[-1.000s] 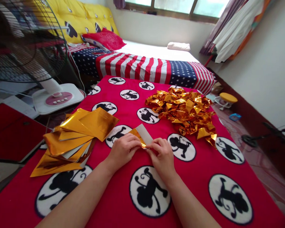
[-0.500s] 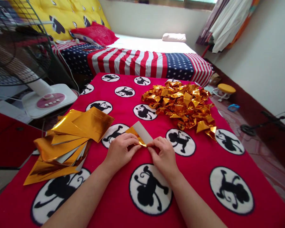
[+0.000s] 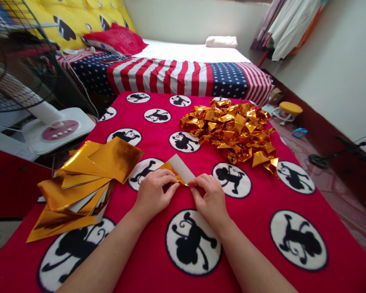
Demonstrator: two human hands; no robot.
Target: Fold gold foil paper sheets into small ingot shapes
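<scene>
A small sheet of gold foil paper [image 3: 180,167] lies on the red cloth, its pale back showing along the upper right and a gold fold along the near edge. My left hand [image 3: 156,193] pinches the left part of that near edge between thumb and fingers. At the right end of the fold, my right hand [image 3: 208,199] pinches the paper the same way. The fingertips hide part of the fold. To the left lies a loose stack of flat gold foil sheets [image 3: 116,158]. Folded gold foil pieces [image 3: 234,126] form a heap at the far right.
A red cloth with monkey circles [image 3: 244,244] covers the table. At the left stands a white fan base [image 3: 76,126]. Beyond the table is a bed with a striped, starred cover [image 3: 171,77]. A yellow stool [image 3: 290,108] stands on the floor at right.
The camera view has shifted slightly. Both hands keep their pinch on the sheet's near edge, and the fold looks a little flatter and thinner between them.
</scene>
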